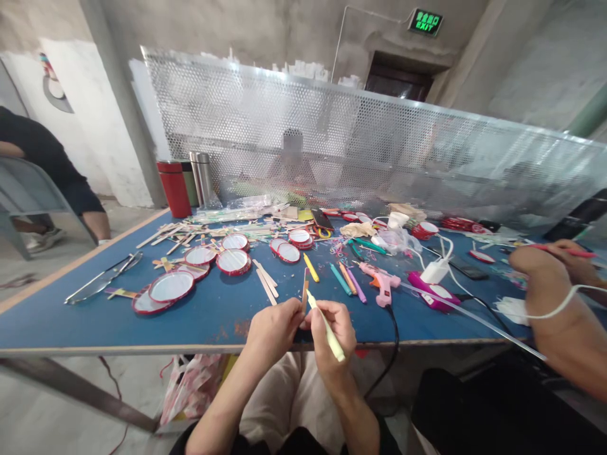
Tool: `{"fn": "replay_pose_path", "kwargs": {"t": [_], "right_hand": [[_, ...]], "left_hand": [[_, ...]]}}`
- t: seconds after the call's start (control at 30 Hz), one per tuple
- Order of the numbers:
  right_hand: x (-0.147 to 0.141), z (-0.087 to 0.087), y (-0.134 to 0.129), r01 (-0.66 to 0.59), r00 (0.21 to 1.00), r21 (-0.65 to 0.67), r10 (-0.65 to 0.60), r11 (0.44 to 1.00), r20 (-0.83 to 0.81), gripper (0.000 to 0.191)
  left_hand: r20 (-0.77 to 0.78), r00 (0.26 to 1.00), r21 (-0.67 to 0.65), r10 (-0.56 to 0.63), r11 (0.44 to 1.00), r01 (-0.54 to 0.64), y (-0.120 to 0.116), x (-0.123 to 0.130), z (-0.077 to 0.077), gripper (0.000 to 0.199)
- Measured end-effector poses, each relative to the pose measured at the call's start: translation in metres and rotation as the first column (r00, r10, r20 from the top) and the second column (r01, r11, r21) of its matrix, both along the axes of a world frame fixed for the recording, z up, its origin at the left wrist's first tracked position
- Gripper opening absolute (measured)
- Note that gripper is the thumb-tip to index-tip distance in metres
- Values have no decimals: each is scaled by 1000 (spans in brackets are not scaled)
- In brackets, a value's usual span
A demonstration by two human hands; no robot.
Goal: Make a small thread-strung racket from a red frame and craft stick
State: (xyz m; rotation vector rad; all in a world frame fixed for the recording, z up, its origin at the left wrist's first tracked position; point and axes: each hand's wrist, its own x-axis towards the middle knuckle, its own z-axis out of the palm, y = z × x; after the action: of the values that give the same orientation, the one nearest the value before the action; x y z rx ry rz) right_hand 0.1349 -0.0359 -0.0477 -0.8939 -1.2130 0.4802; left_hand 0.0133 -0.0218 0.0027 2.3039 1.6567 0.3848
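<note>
My left hand (277, 325) is closed around the lower end of a wooden craft stick (305, 292), which stands up from the fingers and bears some colour near its top. In my right hand (339, 328) is a pale yellow marker (333, 338), its tip at the stick's edge. Both hands are close together over the table's front edge. Beyond them lie a bright yellow marker (311, 268) and teal, orange and purple markers (349, 279). Plain craft sticks (266, 281) rest to the left of these.
A pink glue gun (380, 282) with a black cord lies right of the markers, near a purple power strip (432, 292). Round red-rimmed discs (171, 286) and scissors (104, 278) are on the left. A co-worker's arm (557, 303) reaches in from the right. Flasks (174, 189) stand at the back left.
</note>
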Motion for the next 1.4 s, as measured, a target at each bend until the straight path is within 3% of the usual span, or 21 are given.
{"fn": "replay_pose_path", "kwargs": {"t": [0.23,0.43,0.77,1.13,1.4], "right_hand": [[2,-3,1,0,999,-52,2,999,40,12],[0,4,-1,21,1000,4,-21,1000,4,10],[2,-1,-1,21,996,-22,-19,1000,86,9],[0,-2,-1,33,999,27,-34,999,25,9],[3,-2,0,40,991,-19,-37,999,130,10]], "left_hand": [[-14,1000,-3,-4,1000,4,0,1,1,22],[-8,1000,3,-5,1000,5,1,1,2,21],[5,1000,-9,-5,1000,5,1,1,1,20],[-6,1000,6,8,1000,-8,0,2,3,21],[-1,1000,-11,7,1000,-7,-1,1,3,21]]}}
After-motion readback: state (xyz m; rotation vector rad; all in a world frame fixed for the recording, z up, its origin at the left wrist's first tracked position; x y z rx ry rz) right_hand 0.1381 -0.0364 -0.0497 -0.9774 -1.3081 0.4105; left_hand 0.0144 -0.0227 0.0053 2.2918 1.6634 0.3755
